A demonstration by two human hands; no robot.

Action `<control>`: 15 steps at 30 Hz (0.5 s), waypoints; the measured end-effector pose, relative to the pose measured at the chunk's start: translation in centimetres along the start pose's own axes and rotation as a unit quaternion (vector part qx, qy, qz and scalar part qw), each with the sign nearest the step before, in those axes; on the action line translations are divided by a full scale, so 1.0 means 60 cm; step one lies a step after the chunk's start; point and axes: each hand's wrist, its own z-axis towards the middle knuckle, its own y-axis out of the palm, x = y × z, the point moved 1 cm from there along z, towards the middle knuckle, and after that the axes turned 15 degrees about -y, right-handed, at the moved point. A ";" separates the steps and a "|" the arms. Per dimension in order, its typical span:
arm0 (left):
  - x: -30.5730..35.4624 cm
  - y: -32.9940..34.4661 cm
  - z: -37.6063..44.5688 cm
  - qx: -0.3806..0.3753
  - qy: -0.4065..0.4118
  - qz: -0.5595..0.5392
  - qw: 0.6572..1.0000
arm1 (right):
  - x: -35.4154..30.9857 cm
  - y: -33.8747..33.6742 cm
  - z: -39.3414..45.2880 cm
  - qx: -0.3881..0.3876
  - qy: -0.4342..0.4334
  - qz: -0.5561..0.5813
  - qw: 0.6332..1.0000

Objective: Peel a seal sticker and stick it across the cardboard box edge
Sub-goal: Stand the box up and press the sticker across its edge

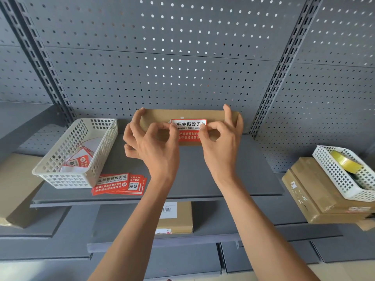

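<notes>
A flat cardboard box (pixel 158 116) stands at the back of the grey shelf against the pegboard. A red and white seal sticker (pixel 188 128) lies over its top and front face. My left hand (pixel 150 142) pinches the sticker's left edge with thumb and forefinger, other fingers reaching to the box's left end. My right hand (pixel 221 142) pinches the sticker's right edge, one finger resting on the box's top near its right end. A fanned stack of unpeeled seal stickers (pixel 119 184) lies near the shelf's front left.
A white plastic basket (pixel 101 151) with peeled backing papers sits left on the shelf (pixel 223 179). To the right, another white basket (pixel 343 179) holds a yellow tape roll (pixel 345 161) atop stacked cardboard boxes (pixel 310 195). A labelled box (pixel 176 218) lies on the lower shelf.
</notes>
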 end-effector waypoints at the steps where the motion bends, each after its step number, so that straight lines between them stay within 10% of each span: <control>1: 0.000 0.001 0.000 0.002 0.001 0.000 1.000 | -0.001 0.000 0.001 0.002 0.001 -0.001 1.000; 15: 0.000 0.008 0.005 0.026 0.014 0.007 1.000 | 0.001 0.009 0.003 0.025 -0.002 -0.009 1.000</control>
